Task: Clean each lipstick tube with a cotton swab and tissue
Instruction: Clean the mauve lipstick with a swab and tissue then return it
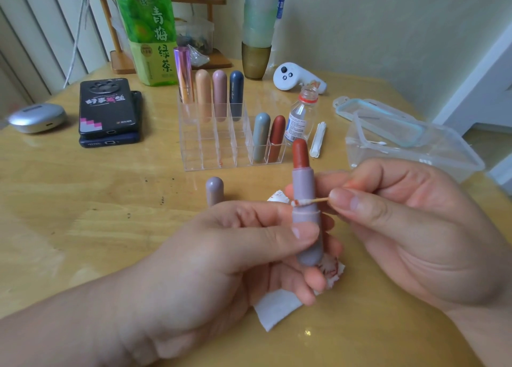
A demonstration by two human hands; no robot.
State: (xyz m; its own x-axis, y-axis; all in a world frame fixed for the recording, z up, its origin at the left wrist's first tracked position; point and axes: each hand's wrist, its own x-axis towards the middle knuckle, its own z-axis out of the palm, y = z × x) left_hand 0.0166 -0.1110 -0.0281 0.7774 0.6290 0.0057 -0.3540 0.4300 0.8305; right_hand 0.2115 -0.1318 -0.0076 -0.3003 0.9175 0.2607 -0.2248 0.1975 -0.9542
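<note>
My left hand (pixel 243 250) grips an open lilac lipstick tube (pixel 306 189) upright, its red-brown stick extended. My right hand (pixel 410 228) pinches a cotton swab (pixel 307 202) by its wooden stem; the red-stained tip touches the tube's collar. The tube's lilac cap (pixel 214 190) stands on the table just left of it. A stained white tissue (pixel 279 305) lies under my left hand. A clear acrylic organizer (pixel 221 144) holds several capped lipsticks (pixel 261 136).
A small open bottle (pixel 300 114) and a swab bundle (pixel 318 139) stand right of the organizer. A clear plastic box (pixel 432 147) with swabs sits at right. Two stacked phones (pixel 108 111), an earbud case (pixel 36 117), a green tea bottle (pixel 149 31) and a white controller (pixel 296 76) lie behind.
</note>
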